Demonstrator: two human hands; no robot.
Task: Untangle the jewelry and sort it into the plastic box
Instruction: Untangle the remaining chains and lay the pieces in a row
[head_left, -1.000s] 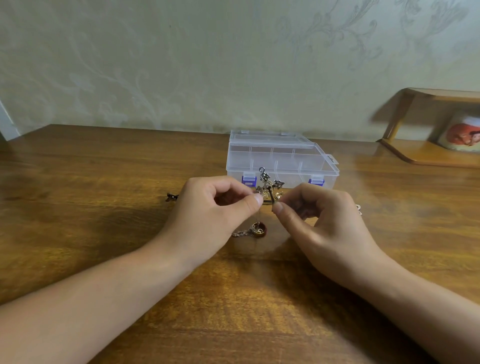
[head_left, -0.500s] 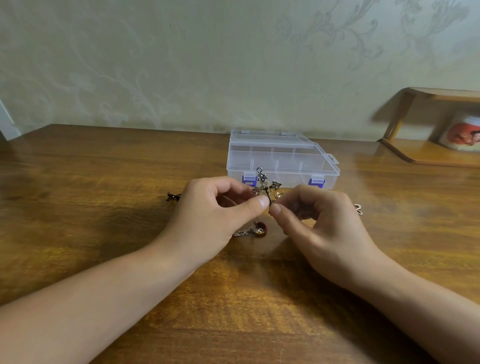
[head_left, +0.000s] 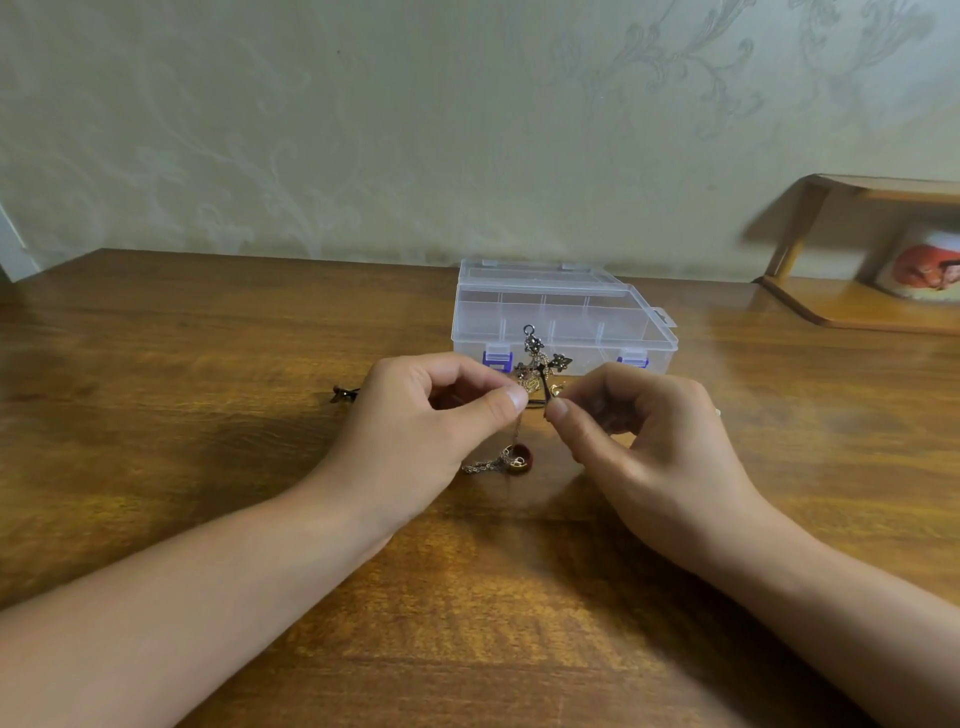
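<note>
A wooden table (head_left: 156, 415) is shown. A clear plastic box (head_left: 563, 317), lid shut, is placed at the far centre. Just near of it, a tangled jewelry cluster (head_left: 537, 366) is held above the table, pinched from the left by the left hand (head_left: 415, 431) and from the right by the right hand (head_left: 649, 441), fingers curled. A thin chain (head_left: 491, 462) is draped down to a red ring (head_left: 521, 460) on the table. A small dark piece (head_left: 343, 394) is located left.

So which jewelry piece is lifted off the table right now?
The tangled cross pendant cluster, pinched between left hand and right hand. The red ring and the small dark piece lie on the table.
</note>
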